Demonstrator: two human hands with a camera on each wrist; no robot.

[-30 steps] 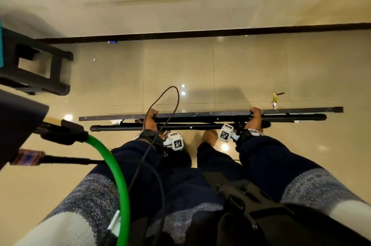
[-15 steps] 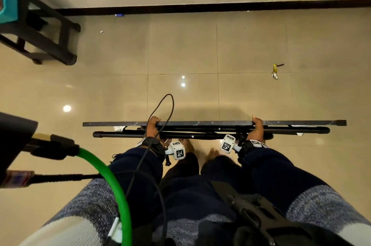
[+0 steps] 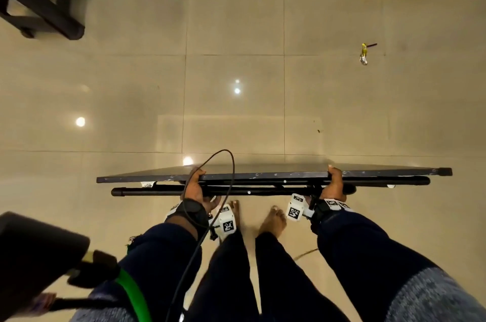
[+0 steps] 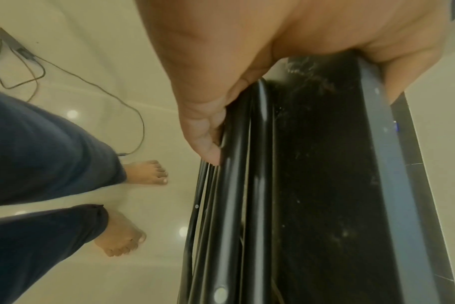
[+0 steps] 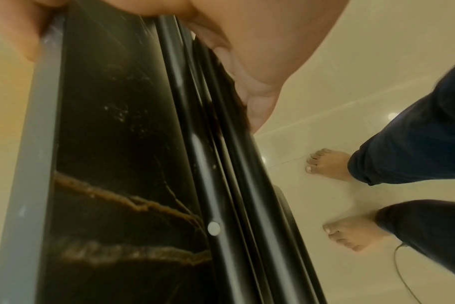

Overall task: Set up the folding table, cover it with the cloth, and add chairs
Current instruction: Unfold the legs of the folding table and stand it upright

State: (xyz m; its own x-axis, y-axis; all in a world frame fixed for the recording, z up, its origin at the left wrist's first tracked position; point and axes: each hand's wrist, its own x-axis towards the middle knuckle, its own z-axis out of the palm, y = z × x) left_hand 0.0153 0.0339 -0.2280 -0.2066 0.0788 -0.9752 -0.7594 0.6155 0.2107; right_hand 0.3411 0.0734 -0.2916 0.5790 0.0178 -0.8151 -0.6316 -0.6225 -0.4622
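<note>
The folded table [image 3: 263, 176] stands on its long edge in front of my feet, its dark grey top facing away and its black tube legs [image 3: 236, 191] folded flat on my side. My left hand [image 3: 196, 185] grips the upper edge left of centre, fingers curled over the top. My right hand [image 3: 335, 182] grips the same edge right of centre. In the left wrist view the left hand [image 4: 247, 61] wraps the table [image 4: 325, 185] edge with the thumb on a leg tube. The right wrist view shows the right hand [image 5: 234, 51] clamped over the table [image 5: 117, 164] likewise.
A dark wooden stool or bench [image 3: 39, 3] stands at the far left. A small yellow scrap [image 3: 364, 52] lies on the tiles to the far right. A black cable [image 3: 223, 177] loops over the table edge by my left hand. Bare feet [image 3: 273, 219] stand just behind the table.
The view has tilted down and the wall has left the frame. The table edge sits lower and nearer my feet, tipping slightly away. Both hands keep their grip.
</note>
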